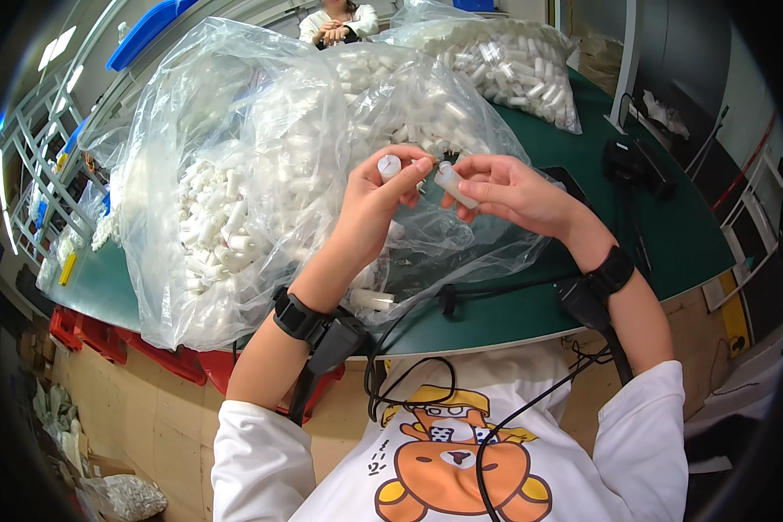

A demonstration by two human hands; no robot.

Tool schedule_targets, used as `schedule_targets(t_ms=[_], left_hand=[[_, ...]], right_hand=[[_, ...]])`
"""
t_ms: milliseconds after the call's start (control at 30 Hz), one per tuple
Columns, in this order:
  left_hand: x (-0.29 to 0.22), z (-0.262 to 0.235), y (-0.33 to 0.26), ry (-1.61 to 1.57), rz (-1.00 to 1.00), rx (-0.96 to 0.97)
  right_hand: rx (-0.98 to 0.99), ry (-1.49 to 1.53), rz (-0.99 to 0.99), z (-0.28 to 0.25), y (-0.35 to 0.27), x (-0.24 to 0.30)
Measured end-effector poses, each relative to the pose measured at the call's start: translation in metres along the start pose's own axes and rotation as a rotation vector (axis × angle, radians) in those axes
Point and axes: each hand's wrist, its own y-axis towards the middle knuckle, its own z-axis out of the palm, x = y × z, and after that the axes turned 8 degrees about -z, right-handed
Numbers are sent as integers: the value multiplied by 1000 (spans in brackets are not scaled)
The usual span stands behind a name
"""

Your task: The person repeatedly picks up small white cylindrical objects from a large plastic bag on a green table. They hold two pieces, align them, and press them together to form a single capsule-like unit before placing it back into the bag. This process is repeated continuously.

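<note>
My left hand point(370, 202) is closed around a small white plastic cylinder point(390, 163), its round end facing up beside the thumb. The thumb and forefinger also pinch together near a second white cylinder point(454, 186); whether they hold some small part there I cannot make out. That second cylinder lies tilted in the fingers of my right hand point(515, 193). Both hands are close together over the mouth of a large clear plastic bag point(161, 261), filled with many similar white cylinders. One loose cylinder point(372, 300) lies near the table's front edge, under or beside the film.
Another filled clear bag point(531, 74) stands farther back on the green table point(687, 235). A black device point(633, 163) sits at the right. Black cables point(448, 300) cross the front edge. Red bins point(104, 337) are below; a person point(337, 24) is across the table.
</note>
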Motion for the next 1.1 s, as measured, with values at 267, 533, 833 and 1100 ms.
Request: schedule_targets(t_ms=[267,533,833,1100], left_hand=[[0,0,0,-25,20,-11],[2,-2,1,-34,25,16],[4,-4,2,-7,33,10],[2,-2,1,-12,40,-18]], right_hand=[[9,63,7,-1,1,-3],[23,162,-6,-2,1,-6],[-49,136,46,3,0,0],[-28,6,2,0,1,-4]])
